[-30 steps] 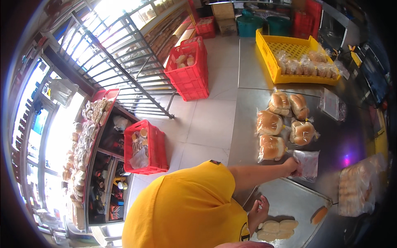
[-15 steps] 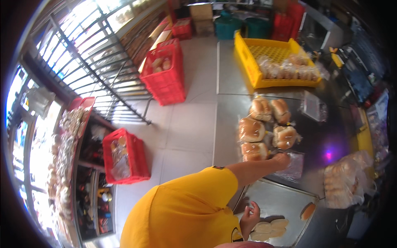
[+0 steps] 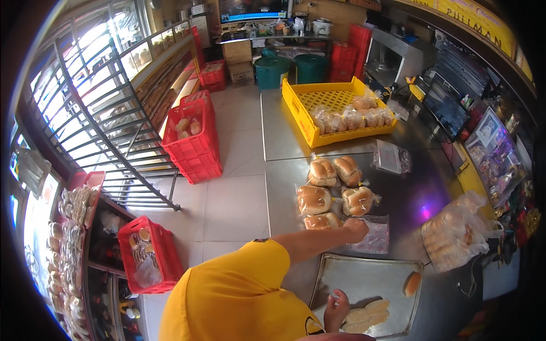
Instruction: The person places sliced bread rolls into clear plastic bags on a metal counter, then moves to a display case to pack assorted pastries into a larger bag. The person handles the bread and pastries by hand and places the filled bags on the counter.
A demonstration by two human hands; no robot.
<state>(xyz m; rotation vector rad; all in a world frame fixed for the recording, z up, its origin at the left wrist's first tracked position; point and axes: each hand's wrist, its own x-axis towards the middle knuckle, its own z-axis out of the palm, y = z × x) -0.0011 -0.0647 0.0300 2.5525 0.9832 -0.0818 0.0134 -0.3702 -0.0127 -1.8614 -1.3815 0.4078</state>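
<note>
My left hand [image 3: 356, 230] reaches across the table, its fingers closed at the left edge of a flat stack of clear plastic bags [image 3: 375, 236]; the fingertips are hidden. Beside it, clear-wrapped packs of golden bread rolls [image 3: 314, 199] lie in two loose columns. My right hand [image 3: 336, 310] is palm up over the left part of a metal baking tray [image 3: 364, 273], fingers loosely curled, apart and holding nothing. Pale, elongated buns [image 3: 367, 315] lie together on the tray next to that hand. A single browned bun [image 3: 412, 283] sits at the tray's right edge.
A yellow crate [image 3: 310, 122] with bagged bread stands on the table's far end. To the right are a large bag of bread [image 3: 455, 236], a flat clear packet [image 3: 392, 157] and a monitor [image 3: 445, 107]. Red crates [image 3: 192, 152] stand on the floor at left, beside a metal rack.
The view has tilted up, showing more of the room's far end. Both hands keep nearly the same places over the table and tray.
</note>
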